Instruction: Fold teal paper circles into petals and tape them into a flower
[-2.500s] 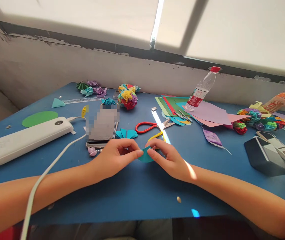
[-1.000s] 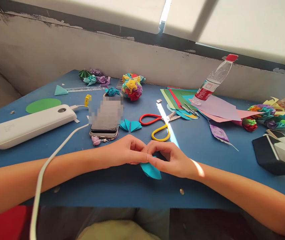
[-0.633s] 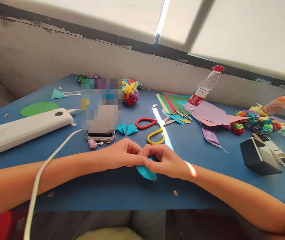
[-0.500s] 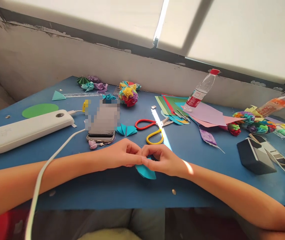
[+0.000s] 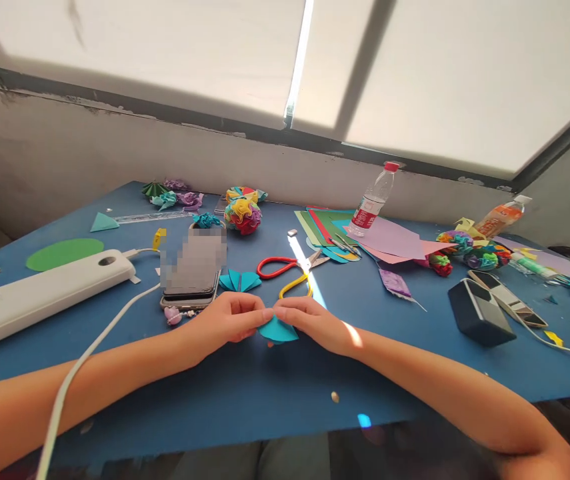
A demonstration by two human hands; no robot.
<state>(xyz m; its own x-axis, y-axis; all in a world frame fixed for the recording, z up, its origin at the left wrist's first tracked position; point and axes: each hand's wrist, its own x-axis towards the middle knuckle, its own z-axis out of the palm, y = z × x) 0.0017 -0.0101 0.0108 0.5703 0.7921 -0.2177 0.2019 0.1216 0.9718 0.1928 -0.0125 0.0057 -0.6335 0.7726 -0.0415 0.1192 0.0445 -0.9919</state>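
The thumbs and pointing fingers of the left hand [image 5: 229, 319] and the right hand [image 5: 317, 320] are closed, and both pinch the top of one folded blue paper [image 5: 279, 331]. The thumb tips are side by side, so both hands are about as near to it. The paper hangs from the fingertips toward the person. It looks longer from side to side, with a pointy corner under the right hand. A bit of fingertip seems to peek out below it, but I cannot tell whose.

Just past the fingers are the scissors [image 5: 306, 263], their blades pointing away and to the right. Some cut blue paper [image 5: 245, 281] lies past the left hand, with a phone [image 5: 189, 293] left of it. Farther from the fingers are a bumpy paper ball [image 5: 243, 215] and, off to the right, a bottle [image 5: 369, 208].
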